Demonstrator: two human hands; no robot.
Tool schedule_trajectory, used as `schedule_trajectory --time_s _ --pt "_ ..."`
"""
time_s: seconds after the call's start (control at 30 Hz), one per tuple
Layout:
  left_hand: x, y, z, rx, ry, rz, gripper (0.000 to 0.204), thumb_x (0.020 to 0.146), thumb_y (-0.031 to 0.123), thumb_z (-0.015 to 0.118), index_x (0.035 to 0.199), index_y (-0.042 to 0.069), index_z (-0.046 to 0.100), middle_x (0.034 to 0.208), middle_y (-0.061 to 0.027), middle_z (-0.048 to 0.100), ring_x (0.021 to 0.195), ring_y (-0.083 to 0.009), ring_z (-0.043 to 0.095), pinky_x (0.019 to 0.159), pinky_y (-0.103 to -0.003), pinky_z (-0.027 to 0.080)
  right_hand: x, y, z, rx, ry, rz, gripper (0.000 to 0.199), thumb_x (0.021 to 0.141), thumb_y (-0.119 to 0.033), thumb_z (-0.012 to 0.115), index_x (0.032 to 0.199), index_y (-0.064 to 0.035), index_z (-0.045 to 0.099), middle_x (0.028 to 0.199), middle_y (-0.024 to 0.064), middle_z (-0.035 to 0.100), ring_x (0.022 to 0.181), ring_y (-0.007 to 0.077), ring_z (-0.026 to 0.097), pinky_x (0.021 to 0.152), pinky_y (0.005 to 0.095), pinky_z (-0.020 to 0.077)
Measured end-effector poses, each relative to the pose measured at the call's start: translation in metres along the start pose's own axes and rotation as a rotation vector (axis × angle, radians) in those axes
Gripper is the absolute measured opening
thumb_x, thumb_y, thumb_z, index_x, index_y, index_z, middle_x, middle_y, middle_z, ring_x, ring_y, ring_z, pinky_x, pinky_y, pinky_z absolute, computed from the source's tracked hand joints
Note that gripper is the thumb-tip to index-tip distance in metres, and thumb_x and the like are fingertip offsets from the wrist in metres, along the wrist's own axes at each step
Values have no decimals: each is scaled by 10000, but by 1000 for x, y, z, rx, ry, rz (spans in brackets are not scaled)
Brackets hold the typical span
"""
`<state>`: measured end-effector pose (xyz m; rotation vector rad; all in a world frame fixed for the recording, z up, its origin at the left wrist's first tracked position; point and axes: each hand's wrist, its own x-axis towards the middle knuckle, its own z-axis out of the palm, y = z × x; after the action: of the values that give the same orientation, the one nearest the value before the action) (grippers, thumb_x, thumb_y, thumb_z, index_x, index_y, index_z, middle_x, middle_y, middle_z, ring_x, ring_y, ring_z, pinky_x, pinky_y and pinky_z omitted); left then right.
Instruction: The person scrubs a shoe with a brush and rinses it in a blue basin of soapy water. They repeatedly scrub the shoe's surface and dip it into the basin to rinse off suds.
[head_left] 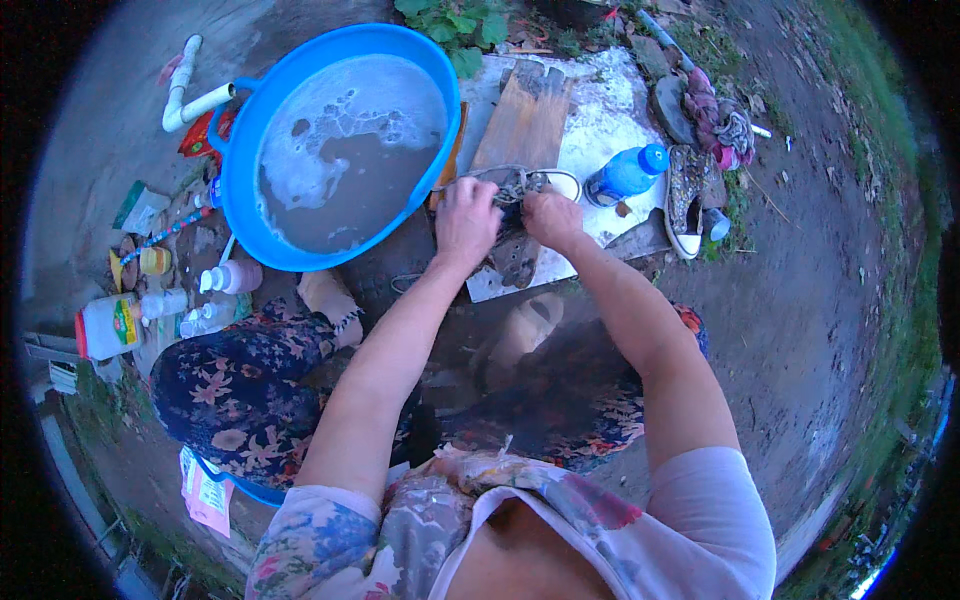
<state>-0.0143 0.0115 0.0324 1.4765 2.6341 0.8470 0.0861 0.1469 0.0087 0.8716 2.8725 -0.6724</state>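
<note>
Both my hands are on a dark lace-up sneaker (564, 184) with a white toe. The sneaker lies across the near end of a wooden board (525, 115). My left hand (467, 218) is closed on one side of its opening, with pale laces beside the fingers. My right hand (553, 217) is closed in a fist on the sneaker next to the toe. The fingertips of both hands are partly hidden. To the right stands a blue bottle (620, 180) with a blue cap. Beyond it lies a second sneaker (684, 200), dark and speckled with a white toe.
A large blue tub (232, 190) of grey, sudsy water stands to the left. Under the wooden board is a white slab (610, 85). Several bottles, including a pink pump bottle (232, 276), stand at the left. A crumpled cloth (720, 120) lies at the far right.
</note>
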Motion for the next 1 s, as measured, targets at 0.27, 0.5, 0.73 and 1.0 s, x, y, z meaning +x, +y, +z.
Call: schedule_trajectory --time_s 0.27,0.5,0.73,1.0 --pt "11 -22 21 -6 -307 -262 202 770 168 620 947 92 559 951 -146 554 920 -350 560 735 -493 453 -16 26 -22 407 -250 -413 120 651 -111 660 734 -47 602 768 107 590 772 279 587 659 376 468" --pt "-3 -2 9 -120 -229 -128 126 785 128 568 898 95 612 866 -127 578 814 -354 588 688 -459 470 -19 -1 -40 159 -419 -52 362 757 -403 621 791 -42 628 795 178 624 794 333 614 709 431 475" --pt "0 1 6 -234 -67 -190 170 795 150 574 928 57 623 888 -150 622 830 -337 604 719 -430 476 -17 -9 -35 602 -204 -136 134 778 -137 555 840 -69 652 813 163 640 762 312 621 691 393 486" --pt "19 -22 1 -334 -83 -70 199 808 148 563 971 68 645 919 -174 637 865 -331 607 747 -404 478 -53 13 -105 449 -799 -56 282 790 -230 590 1048 -134 650 653 92 617 596 190 598 587 332 476"
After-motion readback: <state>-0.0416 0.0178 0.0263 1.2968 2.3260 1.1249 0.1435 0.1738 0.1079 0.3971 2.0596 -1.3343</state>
